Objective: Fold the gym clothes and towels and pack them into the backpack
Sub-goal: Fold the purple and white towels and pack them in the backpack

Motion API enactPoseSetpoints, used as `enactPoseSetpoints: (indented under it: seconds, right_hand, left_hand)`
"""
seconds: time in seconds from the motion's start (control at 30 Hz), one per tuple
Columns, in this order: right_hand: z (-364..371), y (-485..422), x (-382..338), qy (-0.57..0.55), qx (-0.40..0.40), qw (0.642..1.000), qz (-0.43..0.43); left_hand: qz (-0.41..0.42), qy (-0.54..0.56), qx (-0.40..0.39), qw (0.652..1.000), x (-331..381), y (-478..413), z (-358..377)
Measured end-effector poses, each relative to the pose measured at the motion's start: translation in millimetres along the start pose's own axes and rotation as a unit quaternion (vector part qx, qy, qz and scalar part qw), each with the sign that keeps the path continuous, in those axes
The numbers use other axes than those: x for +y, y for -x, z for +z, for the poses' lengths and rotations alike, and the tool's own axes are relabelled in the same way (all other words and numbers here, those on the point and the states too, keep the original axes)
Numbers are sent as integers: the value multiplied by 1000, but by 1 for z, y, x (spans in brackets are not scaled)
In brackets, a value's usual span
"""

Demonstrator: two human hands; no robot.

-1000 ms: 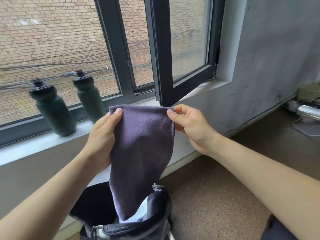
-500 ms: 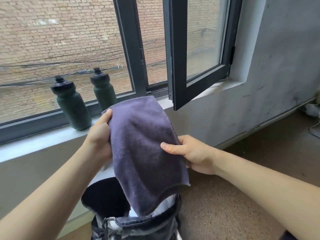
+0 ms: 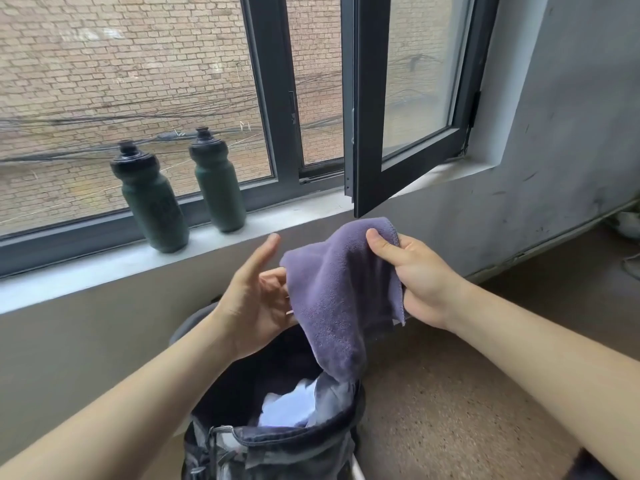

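1 head view (wide-angle), down over backpack (image 3: 277,441)

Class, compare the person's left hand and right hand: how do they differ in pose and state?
The left hand is open, fingers spread, beside the purple terry towel; the right hand pinches that towel's upper edge. The left hand sits lower in view than the right hand. Both are bare, raised near the open dark backpack.

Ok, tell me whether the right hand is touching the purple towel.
Touching. Head view shows the right hand gripping the purple towel, thumb pressed over its top fold.
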State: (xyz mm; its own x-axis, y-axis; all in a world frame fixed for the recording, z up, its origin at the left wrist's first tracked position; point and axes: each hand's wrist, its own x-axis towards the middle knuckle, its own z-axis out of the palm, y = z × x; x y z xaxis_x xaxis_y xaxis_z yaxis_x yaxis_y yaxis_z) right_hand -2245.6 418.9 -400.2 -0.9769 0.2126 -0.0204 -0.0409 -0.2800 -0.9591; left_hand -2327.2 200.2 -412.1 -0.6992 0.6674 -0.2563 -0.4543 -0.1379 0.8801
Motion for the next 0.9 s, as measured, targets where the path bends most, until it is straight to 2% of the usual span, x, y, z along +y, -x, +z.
enactPoseSetpoints:
  seconds: [0.1, 0.2, 0.3, 0.4, 0.53, 0.6, 0.67, 0.77, 0.9]
  right_hand:
    - [-9, -4, 1, 29, 25, 999, -4]
    - [-16, -5, 3, 45, 36, 998, -6]
    - [-21, -5, 3, 91, 27, 995, -7]
    - [-21, -4, 4, 121, 68, 990, -26]
    - [-17, -3, 6, 191, 145, 968, -70]
    - [-17, -4, 5, 192, 120, 972, -64]
    - [-14, -2, -1, 162, 84, 982, -47]
    - [-12, -2, -7, 47, 56, 997, -2]
    - [-14, -7, -7, -65, 16, 994, 89]
  left_hand:
    - [-5, -89, -18, 996, -4, 1, 8]
    - [17, -140, 1, 990, -7, -1, 13]
    - [73, -148, 69, 984, -7, -2, 16]
    - [151, -152, 130, 968, -7, -3, 17]
    - [260, -213, 214, 917, -9, -7, 10]
    - [284, -216, 199, 913, -5, -7, 9]
    - [277, -179, 163, 930, 0, -3, 10]
    - [257, -145, 125, 947, 5, 0, 11]
    - [215, -116, 76, 967, 2, -1, 10]
